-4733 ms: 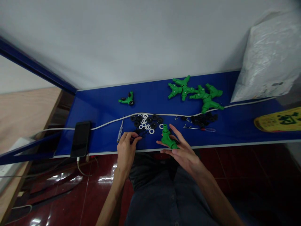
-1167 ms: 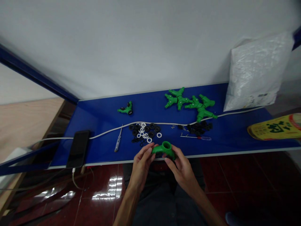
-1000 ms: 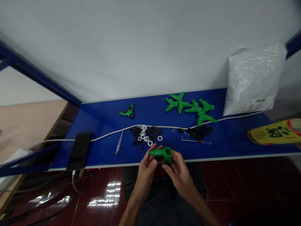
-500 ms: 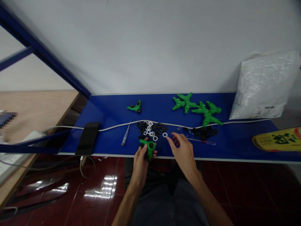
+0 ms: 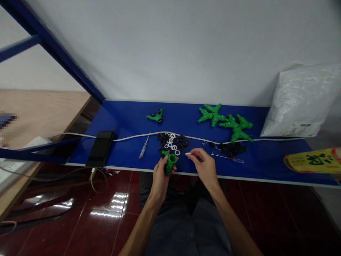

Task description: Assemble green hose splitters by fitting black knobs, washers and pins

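Note:
My left hand (image 5: pixel 161 174) is wrapped around a green Y-shaped hose connector (image 5: pixel 170 165), its round open end facing up. Pinched between the thumb and fingertips of my right hand (image 5: pixel 205 165) is a white ring washer (image 5: pixel 188 154), seen nearly edge-on, just right of the connector and apart from it. Beyond the connector lie several loose white washers (image 5: pixel 177 152) mixed with black rings (image 5: pixel 185 143). Another green connector with black parts (image 5: pixel 156 116) rests farther back on the blue table (image 5: pixel 128 117).
Several green connectors (image 5: pixel 213 115) lie at the back right, with black parts (image 5: pixel 231 147) and a screwdriver (image 5: pixel 236 160) in front. Left are a second screwdriver (image 5: pixel 144 147) and a phone (image 5: pixel 100 148). A white cable (image 5: pixel 130 136) crosses the table. A plastic bag (image 5: pixel 298 103) and yellow package (image 5: pixel 311 160) stand right.
My right hand has picked up the white washer that lay at its fingertips and tilted it off the table. My left hand still holds the green connector.

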Motion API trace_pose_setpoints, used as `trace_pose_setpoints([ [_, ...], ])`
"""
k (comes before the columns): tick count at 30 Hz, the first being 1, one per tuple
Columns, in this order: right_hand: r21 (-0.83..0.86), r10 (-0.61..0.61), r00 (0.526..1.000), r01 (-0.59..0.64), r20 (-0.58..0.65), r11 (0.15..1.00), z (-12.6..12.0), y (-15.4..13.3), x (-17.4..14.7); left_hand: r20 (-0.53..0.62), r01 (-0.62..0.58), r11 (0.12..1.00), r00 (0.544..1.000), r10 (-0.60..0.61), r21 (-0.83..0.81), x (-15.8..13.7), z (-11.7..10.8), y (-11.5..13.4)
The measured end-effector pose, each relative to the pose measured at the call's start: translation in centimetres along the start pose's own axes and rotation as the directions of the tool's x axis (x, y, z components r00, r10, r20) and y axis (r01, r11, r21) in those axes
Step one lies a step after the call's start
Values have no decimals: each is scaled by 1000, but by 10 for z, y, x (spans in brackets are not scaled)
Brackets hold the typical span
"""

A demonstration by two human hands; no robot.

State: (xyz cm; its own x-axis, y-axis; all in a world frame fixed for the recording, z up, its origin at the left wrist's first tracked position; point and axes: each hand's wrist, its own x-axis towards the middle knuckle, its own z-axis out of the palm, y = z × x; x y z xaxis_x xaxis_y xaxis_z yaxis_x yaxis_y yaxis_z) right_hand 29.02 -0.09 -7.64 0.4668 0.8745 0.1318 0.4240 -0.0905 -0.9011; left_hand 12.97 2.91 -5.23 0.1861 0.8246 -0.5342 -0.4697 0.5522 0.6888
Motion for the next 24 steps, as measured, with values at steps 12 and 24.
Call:
trace_pose_setpoints([
  [12,92,-361,932,362,-35,927,-13,-62,-30,40,41,999,998,-41,-14,-16,14,7],
  [24,-182,-579,815,571,14,800,-6,-58,-44,-30,82,996,996,-83,-31,-22,18,6],
])
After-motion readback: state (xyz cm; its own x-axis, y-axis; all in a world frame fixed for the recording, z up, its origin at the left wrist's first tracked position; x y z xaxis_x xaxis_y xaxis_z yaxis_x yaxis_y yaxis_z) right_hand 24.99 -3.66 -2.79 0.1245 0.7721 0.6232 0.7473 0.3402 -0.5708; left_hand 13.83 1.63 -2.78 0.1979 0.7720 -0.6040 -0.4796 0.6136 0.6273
